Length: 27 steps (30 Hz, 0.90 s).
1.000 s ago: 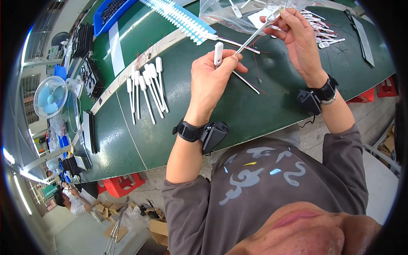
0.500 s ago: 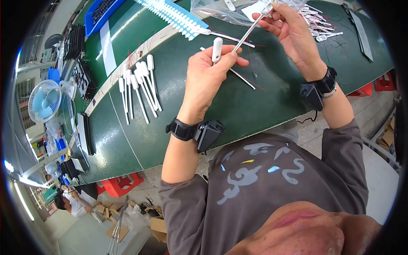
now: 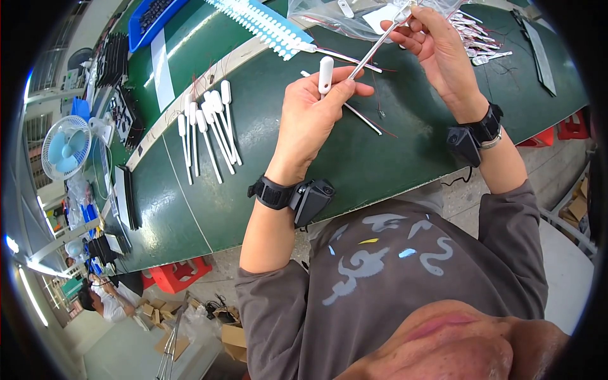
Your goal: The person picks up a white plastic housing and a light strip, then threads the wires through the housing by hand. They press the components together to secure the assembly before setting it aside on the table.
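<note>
My left hand (image 3: 307,120) is closed around the lower end of a thin white stick (image 3: 372,52), which slants up to the right. Out of the same fist rises a white rounded piece with a small dark hole (image 3: 325,73); its lower part is hidden. At the stick's upper end, my right hand (image 3: 443,63) pinches a flat white head with thumb and fingers. Below the hands, a loose white stick (image 3: 364,120) with thin red wire lies on the green table (image 3: 253,209). Left of my left hand lie several white sticks with rounded heads (image 3: 214,123).
A blue sheet with rows of white pieces (image 3: 253,24) lies beyond, beside a clear plastic bag (image 3: 316,14). More wired white sticks (image 3: 484,44) are heaped at right, near a dark flat bar (image 3: 538,60). A blue bin (image 3: 149,22) and a fan (image 3: 66,147) stand at left.
Almost nothing differs. Both hands keep their grip on the stick, and the whole view has shifted very slightly.
</note>
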{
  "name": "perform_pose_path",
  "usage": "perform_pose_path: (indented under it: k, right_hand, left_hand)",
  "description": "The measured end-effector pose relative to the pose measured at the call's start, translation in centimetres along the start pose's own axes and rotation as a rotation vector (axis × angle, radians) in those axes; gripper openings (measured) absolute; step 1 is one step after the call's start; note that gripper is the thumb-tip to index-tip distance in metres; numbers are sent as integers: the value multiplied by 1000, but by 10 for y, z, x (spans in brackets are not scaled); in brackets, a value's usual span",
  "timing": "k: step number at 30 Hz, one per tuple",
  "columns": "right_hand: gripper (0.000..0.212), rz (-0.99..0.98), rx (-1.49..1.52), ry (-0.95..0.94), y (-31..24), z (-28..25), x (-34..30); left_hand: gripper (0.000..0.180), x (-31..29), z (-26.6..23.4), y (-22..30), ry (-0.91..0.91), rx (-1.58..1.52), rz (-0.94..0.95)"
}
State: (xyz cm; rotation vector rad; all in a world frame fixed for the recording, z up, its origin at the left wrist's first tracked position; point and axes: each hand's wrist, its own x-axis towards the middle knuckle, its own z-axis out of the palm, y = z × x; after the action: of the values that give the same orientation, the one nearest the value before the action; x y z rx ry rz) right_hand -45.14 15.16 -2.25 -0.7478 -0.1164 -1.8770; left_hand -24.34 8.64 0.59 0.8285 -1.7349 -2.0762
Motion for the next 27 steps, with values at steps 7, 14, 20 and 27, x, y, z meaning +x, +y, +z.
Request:
perform_pose_path:
  k: [7, 14, 20, 27]
  right_hand:
    - [15, 64, -758, 695, -11, 35, -13]
    - [15, 28, -544, 420, -3, 15, -6]
    - [15, 72, -803, 654, -6, 39, -13]
    - [14, 63, -794, 654, -8, 43, -14]
  left_hand:
    - [24, -1, 0, 0, 60, 45, -23]
    - [24, 0, 3, 0, 101, 68, -4]
    - [25, -1, 2, -4, 130, 113, 19]
    - [25, -1, 5, -3, 147, 135, 40]
